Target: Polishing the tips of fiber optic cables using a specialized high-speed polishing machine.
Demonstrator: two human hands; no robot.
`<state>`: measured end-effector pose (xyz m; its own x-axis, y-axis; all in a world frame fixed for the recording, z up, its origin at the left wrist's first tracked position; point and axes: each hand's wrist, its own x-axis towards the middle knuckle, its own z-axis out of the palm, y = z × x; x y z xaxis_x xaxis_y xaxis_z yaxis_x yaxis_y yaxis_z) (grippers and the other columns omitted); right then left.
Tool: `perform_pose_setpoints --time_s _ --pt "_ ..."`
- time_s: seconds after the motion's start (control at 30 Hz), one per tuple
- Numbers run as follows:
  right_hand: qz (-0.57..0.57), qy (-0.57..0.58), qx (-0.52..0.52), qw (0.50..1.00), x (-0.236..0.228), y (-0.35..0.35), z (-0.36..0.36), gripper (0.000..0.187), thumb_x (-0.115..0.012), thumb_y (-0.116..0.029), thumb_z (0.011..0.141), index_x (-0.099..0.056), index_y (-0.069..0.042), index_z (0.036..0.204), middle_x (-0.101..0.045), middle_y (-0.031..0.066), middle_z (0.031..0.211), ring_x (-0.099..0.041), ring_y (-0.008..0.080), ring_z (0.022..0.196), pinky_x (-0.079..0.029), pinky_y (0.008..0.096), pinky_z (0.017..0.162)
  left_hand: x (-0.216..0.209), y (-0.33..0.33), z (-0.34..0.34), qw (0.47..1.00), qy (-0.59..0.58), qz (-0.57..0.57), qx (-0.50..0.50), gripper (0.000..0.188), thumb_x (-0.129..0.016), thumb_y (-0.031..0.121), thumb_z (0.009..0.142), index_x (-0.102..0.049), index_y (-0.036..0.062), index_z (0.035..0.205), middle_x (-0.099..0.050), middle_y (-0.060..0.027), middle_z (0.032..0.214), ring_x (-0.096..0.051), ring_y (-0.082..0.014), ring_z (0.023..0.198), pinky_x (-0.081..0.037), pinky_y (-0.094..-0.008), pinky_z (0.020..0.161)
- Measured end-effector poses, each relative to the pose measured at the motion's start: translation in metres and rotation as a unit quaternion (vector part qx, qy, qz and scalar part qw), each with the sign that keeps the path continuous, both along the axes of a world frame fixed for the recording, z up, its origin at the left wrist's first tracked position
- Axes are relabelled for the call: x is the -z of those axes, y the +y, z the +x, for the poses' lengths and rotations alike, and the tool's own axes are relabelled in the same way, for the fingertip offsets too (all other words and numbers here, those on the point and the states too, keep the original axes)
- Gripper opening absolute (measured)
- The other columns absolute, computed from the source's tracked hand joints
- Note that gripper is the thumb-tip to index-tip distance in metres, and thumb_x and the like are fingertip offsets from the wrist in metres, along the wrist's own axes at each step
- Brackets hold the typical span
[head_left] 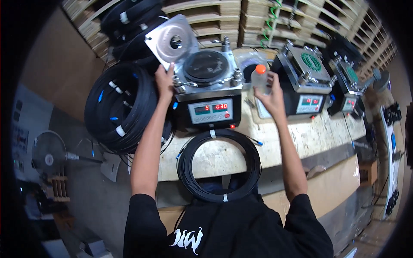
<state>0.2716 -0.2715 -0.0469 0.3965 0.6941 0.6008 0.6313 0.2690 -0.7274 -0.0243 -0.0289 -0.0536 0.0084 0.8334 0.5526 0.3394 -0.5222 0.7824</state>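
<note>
My left hand [164, 82] is closed on the lower edge of a square silver metal plate [161, 41] with a round hole in its middle, tilted up beside the nearest machine. That machine [186, 112] has a black body, a metal top and a lit red display. A round dark pad [206, 66] lies uncovered on its top, between metal corner clamps. To its right, my right hand [272, 96] grips a translucent bottle [259, 81] with an orange cap, upright above the bench. A coil of black cable [185, 172] with white ties lies at the bench's front edge, against my body.
Two similar machines, a middle one [297, 103] and a far-right one [348, 103], carry plates with green rings. Large black cable coils [97, 114] stack at the left of the wooden bench [275, 148]. Wooden pallets [215, 21] stand behind; a fan [49, 150] is at far left.
</note>
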Motion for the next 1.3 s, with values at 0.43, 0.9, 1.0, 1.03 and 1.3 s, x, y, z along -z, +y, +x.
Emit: perform_pose_setpoints --time_s 0.43,0.9,1.0,1.03,1.3 --pt "-0.282 -0.668 -0.116 0.679 -0.2 0.084 -0.076 0.059 -0.083 -0.026 0.074 -0.064 -0.016 0.129 -0.071 0.0098 0.107 -0.065 0.0297 0.109 -0.049 0.0438 0.098 0.008 0.0 0.0 0.999 -0.03 0.015 0.008 0.034 -0.068 0.029 0.095 -0.064 -0.0055 0.093 -0.069 -0.0134 0.075 -0.059 -0.0127 0.069 -0.047 -0.035 0.066" --pt "-0.207 -0.707 -0.12 0.666 -0.19 0.183 -0.088 0.029 -0.078 -0.017 0.075 -0.069 -0.015 0.102 -0.072 0.0049 0.103 -0.071 0.0259 0.1 -0.052 0.0419 0.084 0.006 -0.005 0.006 0.995 -0.079 -0.02 0.058 0.038 -0.064 0.032 0.097 -0.064 -0.0042 0.108 -0.072 -0.0187 0.092 -0.066 -0.0199 0.079 -0.049 -0.036 0.075" --pt "-0.182 -0.717 -0.103 0.665 -0.187 0.179 -0.053 0.032 -0.082 -0.024 0.075 -0.069 -0.016 0.103 -0.073 0.0034 0.105 -0.071 0.024 0.098 -0.055 0.0406 0.084 0.009 -0.003 0.008 0.997 -0.063 -0.009 0.037 0.036 -0.065 0.03 0.096 -0.063 -0.0055 0.1 -0.07 -0.0188 0.085 -0.064 -0.0198 0.074 -0.048 -0.0374 0.07" --pt "-0.261 -0.691 -0.097 0.667 -0.188 0.174 -0.044 0.035 -0.083 -0.026 0.076 -0.07 -0.017 0.107 -0.073 0.0044 0.105 -0.071 0.0248 0.1 -0.055 0.0413 0.084 0.008 -0.005 0.01 0.998 -0.055 -0.014 0.031 0.036 -0.066 0.03 0.096 -0.063 -0.006 0.097 -0.07 -0.019 0.083 -0.063 -0.0202 0.072 -0.048 -0.0381 0.069" --pt "-0.298 -0.634 -0.203 0.685 -0.208 0.108 -0.089 0.053 -0.083 -0.028 0.076 -0.069 -0.02 0.127 -0.071 0.0096 0.112 -0.063 0.0293 0.114 -0.048 0.0453 0.096 0.006 -0.004 0.006 0.998 -0.06 0.007 0.02 0.033 -0.066 0.027 0.095 -0.063 -0.006 0.093 -0.069 -0.0196 0.08 -0.064 -0.0219 0.07 -0.048 -0.0386 0.068"
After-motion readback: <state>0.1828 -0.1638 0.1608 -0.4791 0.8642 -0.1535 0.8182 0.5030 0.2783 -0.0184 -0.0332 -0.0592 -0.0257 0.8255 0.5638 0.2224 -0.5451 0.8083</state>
